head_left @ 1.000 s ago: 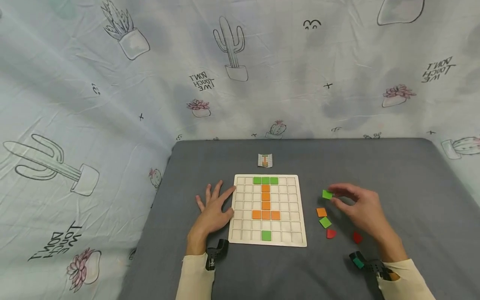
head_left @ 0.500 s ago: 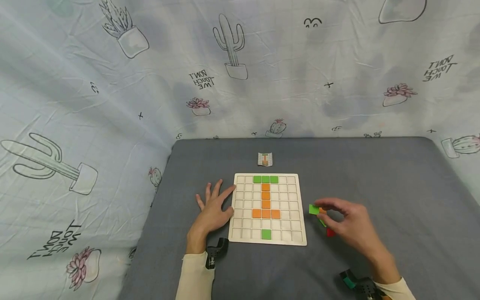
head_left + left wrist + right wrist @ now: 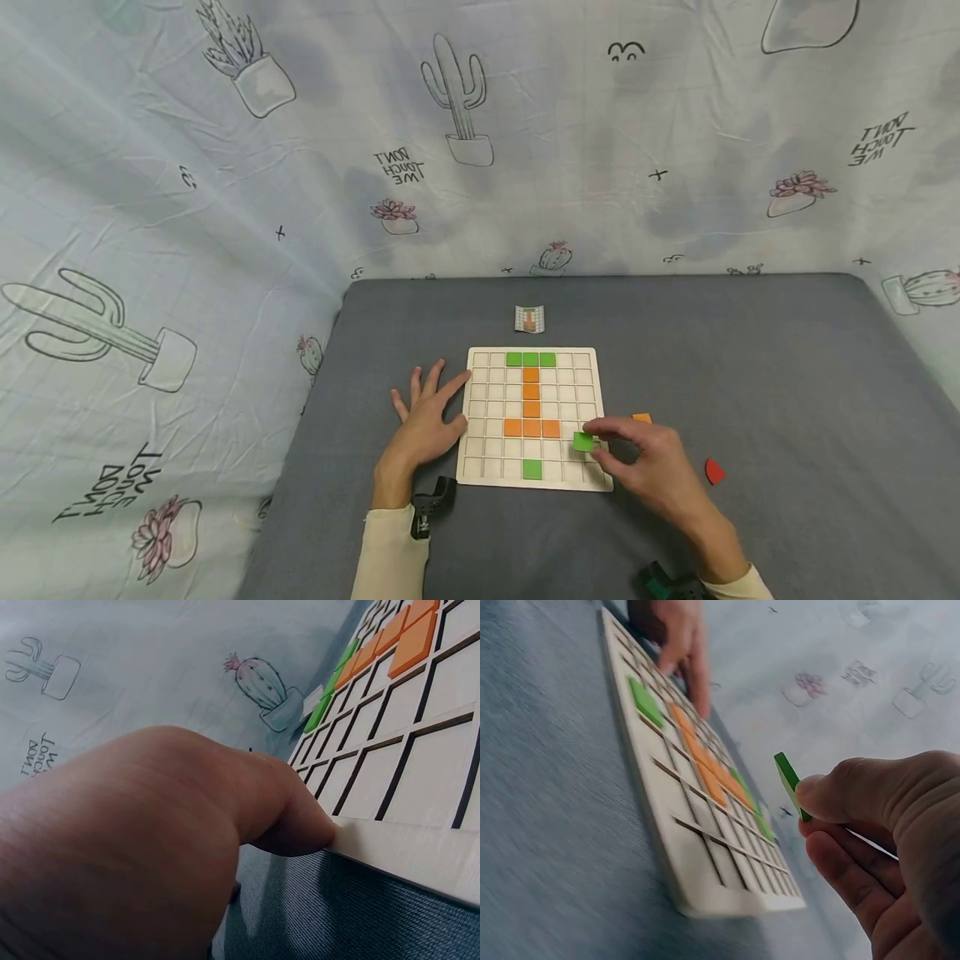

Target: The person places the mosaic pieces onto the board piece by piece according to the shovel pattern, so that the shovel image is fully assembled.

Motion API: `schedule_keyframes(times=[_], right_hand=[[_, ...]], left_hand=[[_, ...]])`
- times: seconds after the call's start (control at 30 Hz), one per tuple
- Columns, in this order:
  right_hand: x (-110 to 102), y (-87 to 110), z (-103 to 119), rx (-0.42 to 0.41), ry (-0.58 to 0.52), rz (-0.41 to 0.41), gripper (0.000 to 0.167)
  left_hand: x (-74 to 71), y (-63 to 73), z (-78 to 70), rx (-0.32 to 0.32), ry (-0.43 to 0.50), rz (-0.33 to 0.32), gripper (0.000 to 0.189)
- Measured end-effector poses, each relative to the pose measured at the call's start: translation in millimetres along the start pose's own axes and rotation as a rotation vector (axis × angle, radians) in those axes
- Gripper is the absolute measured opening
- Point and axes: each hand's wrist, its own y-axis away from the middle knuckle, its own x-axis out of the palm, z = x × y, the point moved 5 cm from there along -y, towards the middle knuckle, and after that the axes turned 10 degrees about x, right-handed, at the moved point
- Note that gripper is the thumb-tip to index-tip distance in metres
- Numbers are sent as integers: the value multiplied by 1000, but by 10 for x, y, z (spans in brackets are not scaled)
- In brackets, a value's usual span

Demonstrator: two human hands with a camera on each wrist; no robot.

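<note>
My right hand pinches a green square tile between thumb and fingers, over the right part of the wooden grid board. The right wrist view shows that green tile edge-on, held above the board. My left hand lies spread on the table, its thumb and index fingertip at the board's left edge. Green tiles fill three cells of the top row. Below them run orange tiles in a column, ending in a row of three. One green tile sits alone in the bottom row.
A small printed card with a grid picture lies behind the board. Right of the board, an orange tile shows past my right hand, and a red piece lies farther right. The grey table meets a patterned cloth behind.
My right hand has carried the green tile leftward and nearer, from beside the loose pieces to over the board's right part. My left hand has stayed in place.
</note>
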Motion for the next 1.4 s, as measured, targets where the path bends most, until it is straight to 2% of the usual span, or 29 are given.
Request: schedule_keyframes(times=[0.23,0.33,0.53,0.67,0.87,0.97,1.2,1.4], right_hand=[[233,11,39,7,26,31,45],[302,3,61,14,31,51,43],[399,-27,99,8,56,77,39],[437,-29,108,-14,74,73,38],[495,-25,116,-93,92,36,37],[513,-23,121,-100,98,24,38],[547,-18,134,-94,111,34,39],[555,-11,133,-105,118,21,40]], left_hand=[[-42,17,-48,35,45,-24,73],[-97,32,-128,30,76,-20,73],[-127,33,-175,3,62,6,73],[-105,23,-159,6,64,6,72],[-21,5,-35,20,19,-13,73],[3,2,-4,17,8,-11,73],[-95,17,-141,4,51,7,73],[-116,10,-180,-44,9,62,72]])
